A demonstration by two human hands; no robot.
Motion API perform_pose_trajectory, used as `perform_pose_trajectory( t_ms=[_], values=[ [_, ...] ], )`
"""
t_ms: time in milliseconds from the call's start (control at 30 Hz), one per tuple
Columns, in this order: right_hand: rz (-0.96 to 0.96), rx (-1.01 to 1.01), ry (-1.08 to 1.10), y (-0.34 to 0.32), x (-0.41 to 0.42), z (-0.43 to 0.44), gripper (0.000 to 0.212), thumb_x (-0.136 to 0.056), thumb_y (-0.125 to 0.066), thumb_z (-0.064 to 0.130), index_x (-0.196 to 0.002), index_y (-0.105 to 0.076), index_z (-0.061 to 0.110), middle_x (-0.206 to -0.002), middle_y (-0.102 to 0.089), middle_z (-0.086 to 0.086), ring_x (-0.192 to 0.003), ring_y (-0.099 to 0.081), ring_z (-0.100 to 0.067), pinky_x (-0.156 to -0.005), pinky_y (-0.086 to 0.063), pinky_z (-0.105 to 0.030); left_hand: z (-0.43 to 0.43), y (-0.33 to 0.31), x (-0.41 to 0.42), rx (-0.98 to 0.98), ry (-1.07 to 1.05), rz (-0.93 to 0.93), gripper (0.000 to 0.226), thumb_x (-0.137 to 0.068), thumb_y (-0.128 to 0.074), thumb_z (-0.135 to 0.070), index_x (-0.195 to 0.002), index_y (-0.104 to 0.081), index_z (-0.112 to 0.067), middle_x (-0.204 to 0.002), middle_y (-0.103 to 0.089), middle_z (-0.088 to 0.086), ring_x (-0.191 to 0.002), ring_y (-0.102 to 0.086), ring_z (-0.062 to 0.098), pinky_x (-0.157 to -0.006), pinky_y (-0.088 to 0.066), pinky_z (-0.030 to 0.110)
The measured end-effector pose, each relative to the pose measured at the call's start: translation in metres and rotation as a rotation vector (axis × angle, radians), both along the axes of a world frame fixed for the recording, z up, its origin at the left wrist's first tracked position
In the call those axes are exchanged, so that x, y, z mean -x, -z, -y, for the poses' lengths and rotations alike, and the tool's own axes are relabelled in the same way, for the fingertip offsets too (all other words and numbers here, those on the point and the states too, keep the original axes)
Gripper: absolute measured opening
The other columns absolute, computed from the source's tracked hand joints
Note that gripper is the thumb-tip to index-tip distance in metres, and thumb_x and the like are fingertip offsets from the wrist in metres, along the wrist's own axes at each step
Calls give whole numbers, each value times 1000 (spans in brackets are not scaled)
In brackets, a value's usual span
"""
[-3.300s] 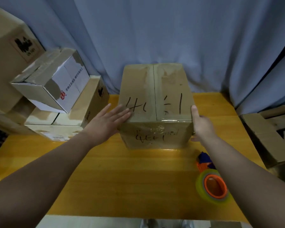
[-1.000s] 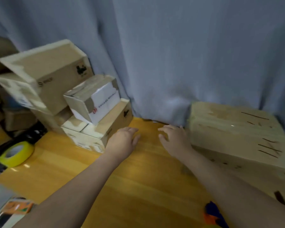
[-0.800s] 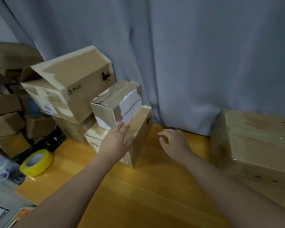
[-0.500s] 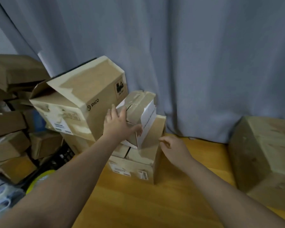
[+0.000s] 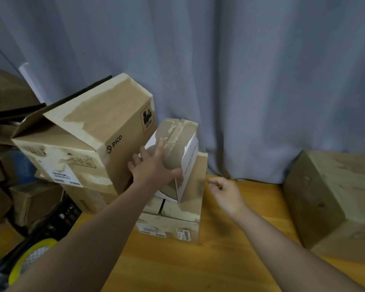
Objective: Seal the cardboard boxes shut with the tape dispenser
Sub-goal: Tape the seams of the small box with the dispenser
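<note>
Noted a grey-blue curtain (image 5: 261,81) hanging in long vertical folds across the whole rear, down to table level. Found a wooden table (image 5: 177,268), yellow-orange with visible grain, directly below and in front of the curtain, with far edge against the curtain's hem, and a narrow white upright strip (image 5: 29,79) at the curtain's left edge. Recorded dim, even light on the curtain, with soft shadows in the folds.
</note>
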State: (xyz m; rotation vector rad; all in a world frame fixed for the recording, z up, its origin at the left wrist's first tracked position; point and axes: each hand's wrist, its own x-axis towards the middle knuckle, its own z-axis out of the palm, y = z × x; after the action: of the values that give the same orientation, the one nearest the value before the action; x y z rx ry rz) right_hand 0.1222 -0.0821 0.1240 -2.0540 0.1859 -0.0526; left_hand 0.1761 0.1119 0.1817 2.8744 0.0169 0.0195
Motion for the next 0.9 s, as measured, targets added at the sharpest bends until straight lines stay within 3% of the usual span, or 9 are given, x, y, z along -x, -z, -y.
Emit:
perform_pose_trajectory(
  t_ms=[67, 167, 267, 367, 467, 567, 667, 767, 900],
  values=[
    [5, -126, 74, -6, 1, 12, 29, -97, -54, 15, -124, -61, 9, -111, -63, -4, -102, -58, -14, -93, -44, -23, 2, -4, 15, 10, 54, 103, 111, -64, -57, -76, -145, 12, -45, -154, -12, 9, -137, -19, 40, -108, -16, 57],
    [68, -401, 173, -28, 4, 30, 46, -96, -55, 26, -140, -43, 17, -126, -52, 1, -115, -52, -15, -103, -44, -40, 17, -9, 37, -24, 217, 280, 108, -63, -57, -77, -145, 4, -45, -153, -11, 3, -137, -19, 37, -108, -17, 55],
    [247, -513, 304, -52, 9, 55, 67, -95, -56, 32, -151, -20, 23, -132, -35, 11, -121, -41, -6, -98, -42, -22, 40, -15, 53, -38, 432, 358, 97, -61, -57, -79, -142, -13, -51, -151, -19, -2, -135, -25, 36, -108, -21, 54],
    [381, -282, 409, -59, 21, 97, 76, -88, -66, 38, -150, -25, 22, -145, -34, 1, -132, -39, -10, -107, -35, -24, 68, -16, 68, -128, 624, 393, 91, -58, -57, -77, -140, -31, -49, -147, -32, -1, -127, -36, 38, -102, -27, 53],
    [215, -76, 479, -36, 44, 134, 52, -81, -74, 38, -124, -56, 16, -113, -60, 1, -107, -58, -15, -96, -46, -32, 91, 1, 87, -156, 726, 259, 88, -56, -51, -75, -138, -35, -50, -147, -33, -3, -123, -37, 36, -102, -28, 52],
    [-5, 88, 591, 9, 77, 161, 42, -79, -74, 41, -95, -58, 7, -90, -64, -6, -92, -62, -31, -76, -47, -36, 114, 32, 107, -183, 869, 179, 86, -52, -47, -73, -133, -46, -46, -143, -40, 2, -117, -45, 41, -95, -34, 52],
    [-209, 160, 618, 51, 111, 181, 48, -84, -67, 46, -102, -58, 3, -98, -66, -13, -95, -61, -34, -75, -45, -36, 138, 64, 121, -241, 975, 24, 94, -63, -57, -70, -147, -23, -46, -158, -4, 6, -137, -15, 37, -106, -14, 53],
    [-325, 226, 563, 81, 144, 197, 49, -85, -62, 52, -104, -59, 6, -98, -67, -13, -94, -61, -33, -73, -46, -36, 150, 96, 134, -308, 1003, -251, 105, -71, -64, -66, -148, 5, -49, -154, 31, 2, -143, 14, 30, -111, 4, 55],
    [-369, 270, 363, 92, 171, 208, 40, -91, -57, 48, -105, -55, 10, -91, -63, -8, -93, -61, -32, -71, -46, -36, 165, 124, 152, -405, 873, -443, 101, -80, -64, -56, -146, 12, -50, -149, 41, 2, -137, 34, 34, -110, 15, 61]
  ],
)
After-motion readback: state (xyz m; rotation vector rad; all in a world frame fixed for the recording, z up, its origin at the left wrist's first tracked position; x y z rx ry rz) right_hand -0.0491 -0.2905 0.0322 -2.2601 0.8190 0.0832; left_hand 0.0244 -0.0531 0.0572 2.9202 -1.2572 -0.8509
